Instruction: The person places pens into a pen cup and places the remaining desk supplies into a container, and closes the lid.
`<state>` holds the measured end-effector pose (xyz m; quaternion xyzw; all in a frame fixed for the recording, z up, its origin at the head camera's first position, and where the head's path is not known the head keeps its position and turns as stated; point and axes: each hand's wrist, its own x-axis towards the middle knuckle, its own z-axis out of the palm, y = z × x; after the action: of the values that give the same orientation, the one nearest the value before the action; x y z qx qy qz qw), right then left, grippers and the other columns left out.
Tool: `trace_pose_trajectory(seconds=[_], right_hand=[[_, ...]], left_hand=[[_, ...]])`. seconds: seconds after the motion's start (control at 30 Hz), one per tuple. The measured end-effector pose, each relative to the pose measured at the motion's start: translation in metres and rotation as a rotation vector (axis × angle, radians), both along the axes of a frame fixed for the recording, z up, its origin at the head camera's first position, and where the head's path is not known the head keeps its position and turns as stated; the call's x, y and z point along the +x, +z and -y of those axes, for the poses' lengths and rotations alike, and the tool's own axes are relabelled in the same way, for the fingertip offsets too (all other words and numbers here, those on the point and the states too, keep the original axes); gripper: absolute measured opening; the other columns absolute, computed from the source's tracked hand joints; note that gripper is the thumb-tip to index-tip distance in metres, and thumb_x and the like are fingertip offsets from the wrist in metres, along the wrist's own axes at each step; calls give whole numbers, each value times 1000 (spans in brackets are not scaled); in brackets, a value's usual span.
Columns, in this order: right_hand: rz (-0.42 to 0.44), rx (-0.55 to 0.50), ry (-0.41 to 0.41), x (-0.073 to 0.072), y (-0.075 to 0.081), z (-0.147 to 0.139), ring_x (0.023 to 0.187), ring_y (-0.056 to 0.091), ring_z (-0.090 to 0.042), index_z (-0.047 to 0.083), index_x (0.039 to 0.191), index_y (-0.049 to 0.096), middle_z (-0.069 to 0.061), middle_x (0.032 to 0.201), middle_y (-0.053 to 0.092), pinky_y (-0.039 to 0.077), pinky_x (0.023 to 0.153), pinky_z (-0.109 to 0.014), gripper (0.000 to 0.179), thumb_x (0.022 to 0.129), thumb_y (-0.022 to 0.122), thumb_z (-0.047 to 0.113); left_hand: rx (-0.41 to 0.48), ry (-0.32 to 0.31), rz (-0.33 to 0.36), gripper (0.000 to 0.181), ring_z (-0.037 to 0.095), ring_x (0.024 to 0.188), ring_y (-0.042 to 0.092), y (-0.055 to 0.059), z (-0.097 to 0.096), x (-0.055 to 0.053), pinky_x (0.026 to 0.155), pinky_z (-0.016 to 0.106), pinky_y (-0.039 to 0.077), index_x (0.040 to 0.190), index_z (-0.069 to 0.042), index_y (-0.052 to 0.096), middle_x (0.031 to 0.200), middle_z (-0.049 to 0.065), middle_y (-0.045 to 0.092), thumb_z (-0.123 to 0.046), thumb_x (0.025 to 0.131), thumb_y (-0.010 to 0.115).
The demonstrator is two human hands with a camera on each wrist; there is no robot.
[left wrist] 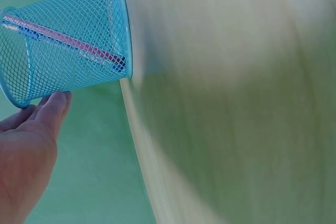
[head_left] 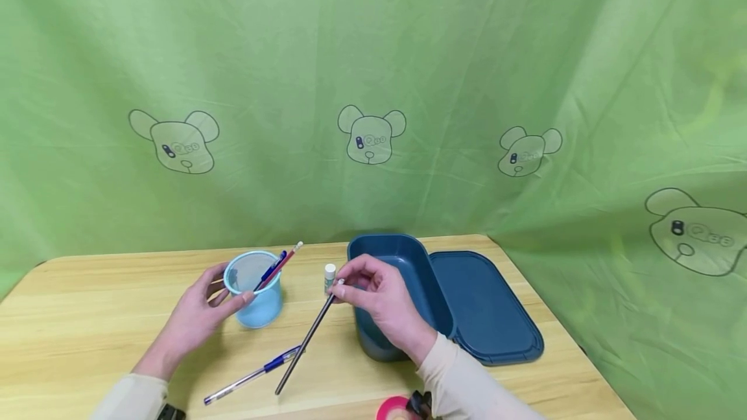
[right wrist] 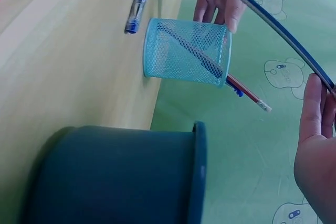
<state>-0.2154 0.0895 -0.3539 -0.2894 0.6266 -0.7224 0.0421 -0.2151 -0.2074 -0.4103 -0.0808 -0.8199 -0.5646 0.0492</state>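
Note:
My left hand (head_left: 198, 310) holds a light blue mesh pen cup (head_left: 259, 310) near its rim, thumb on the near side. The cup stands upright on the table. A red pencil (head_left: 292, 252) with a white eraser and a blue pen (head_left: 274, 266) lean inside it, their tops above the rim. My right hand (head_left: 382, 297) pinches a dark pencil (head_left: 309, 339) by its upper, pale-tipped end. This pencil slants down to the left and overlaps a clear pen with a blue grip (head_left: 248, 378) lying on the table in the head view.
A dark blue open box (head_left: 428, 284) stands under and beside my right hand, with its matching lid (head_left: 493, 310) lying to its right. Behind my right fingers is a small white-capped bottle (head_left: 330, 271). A pink round object (head_left: 392, 407) sits at the front edge. Green curtain (head_left: 280, 199) encloses the table.

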Motion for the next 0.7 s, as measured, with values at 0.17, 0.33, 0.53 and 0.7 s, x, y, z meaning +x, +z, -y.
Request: trace_pose_trajectory(seconds=[0.17,0.33,0.53,0.7], right_hand=[[9,-20,-34,0,3,2,80,61,-30,-8,95,55,-24,90,58,53,75,-42,23,79,67,2],[20,-49,-107,-2,8,2,81,60,-29,-7,96,55,-24,91,57,53,75,-42,24,78,67,1],[-98,-107,-140,-16,5,1,82,60,-24,-3,99,57,-16,91,59,53,77,-38,22,80,66,2],[-70,-105,-191,-10,22,1,82,61,-28,-5,99,55,-20,91,59,53,76,-40,23,79,66,0]], left_hand=[[2,7,12,87,37,120,36,0,-1,0,95,32,36,137,1,25,129,24,37,-38,74,71],[15,1,7,86,36,120,36,-1,-2,0,94,31,36,137,0,25,129,24,37,-38,74,71],[-2,12,3,86,36,120,36,0,0,2,94,32,36,137,0,25,130,24,37,-39,75,70],[3,3,-1,87,36,121,36,-1,0,2,95,30,36,137,0,24,130,24,36,-38,75,70]])
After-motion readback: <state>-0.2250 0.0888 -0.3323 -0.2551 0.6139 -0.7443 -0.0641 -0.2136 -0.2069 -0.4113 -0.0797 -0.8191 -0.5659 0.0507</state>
